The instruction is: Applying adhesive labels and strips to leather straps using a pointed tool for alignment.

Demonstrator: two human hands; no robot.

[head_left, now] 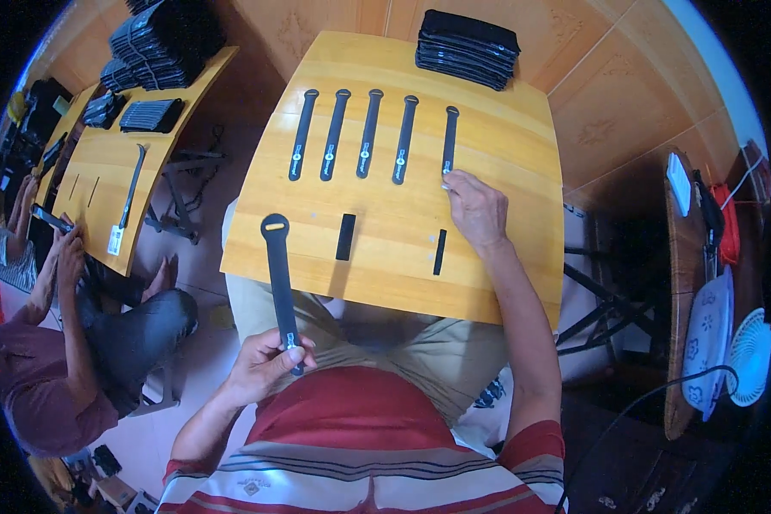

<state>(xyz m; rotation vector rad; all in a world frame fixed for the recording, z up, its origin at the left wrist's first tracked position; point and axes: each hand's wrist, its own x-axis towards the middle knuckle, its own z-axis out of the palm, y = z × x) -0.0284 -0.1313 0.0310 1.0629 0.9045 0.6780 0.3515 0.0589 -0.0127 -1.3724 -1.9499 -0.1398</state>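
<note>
Strap [280,274], slot-headed and black, looks light, flexible and best held by its tail, where the left hand [270,360] pinches it before the table [394,265], while the right hand [478,207] pinches another strap [451,141] on top.

The flat, ring-ended black straps [370,133] before you bore small white and yellow marks. Your four-sided wooden tabletop [394,214] was honey-yellow with faint grain bands. Your short-sleeved cloth shirt [351,420] showed red, white and grey stripes.
</note>
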